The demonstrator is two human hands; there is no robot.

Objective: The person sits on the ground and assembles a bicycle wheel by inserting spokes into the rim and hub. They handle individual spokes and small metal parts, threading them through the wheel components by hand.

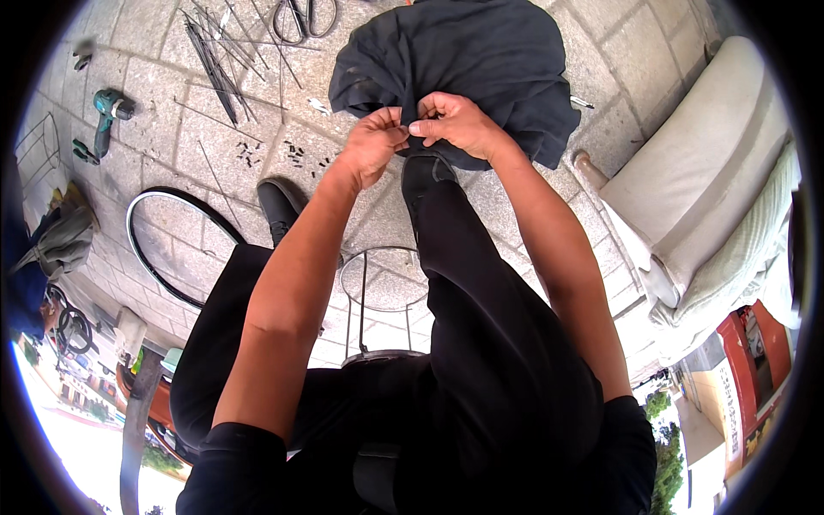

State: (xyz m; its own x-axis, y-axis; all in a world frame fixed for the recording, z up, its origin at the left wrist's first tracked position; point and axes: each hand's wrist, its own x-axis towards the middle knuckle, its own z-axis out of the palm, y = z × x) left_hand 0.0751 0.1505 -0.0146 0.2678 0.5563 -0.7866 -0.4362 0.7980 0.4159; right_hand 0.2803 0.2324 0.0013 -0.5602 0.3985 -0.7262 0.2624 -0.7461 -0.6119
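Note:
A large bunched dark cloth (485, 64) lies on the paving just beyond my feet. My left hand (374, 146) is closed in a pinch at its near edge. Right beside it, my right hand (455, 124) pinches the same edge with thumb and index finger, and the two sets of fingertips almost meet. A narrow fold of the cloth runs up between them. Whether some small part is also held in the fingers cannot be made out. My right shoe (422, 176) stands directly below the hands, close to the cloth.
Thin dark metal rods (219, 77) and large scissors (300, 21) lie at the far left. Small black pieces (294, 154) are scattered nearer. A teal drill (105, 120) and a wheel rim (137, 245) lie further left. A cloth-draped seat (695, 163) stands right.

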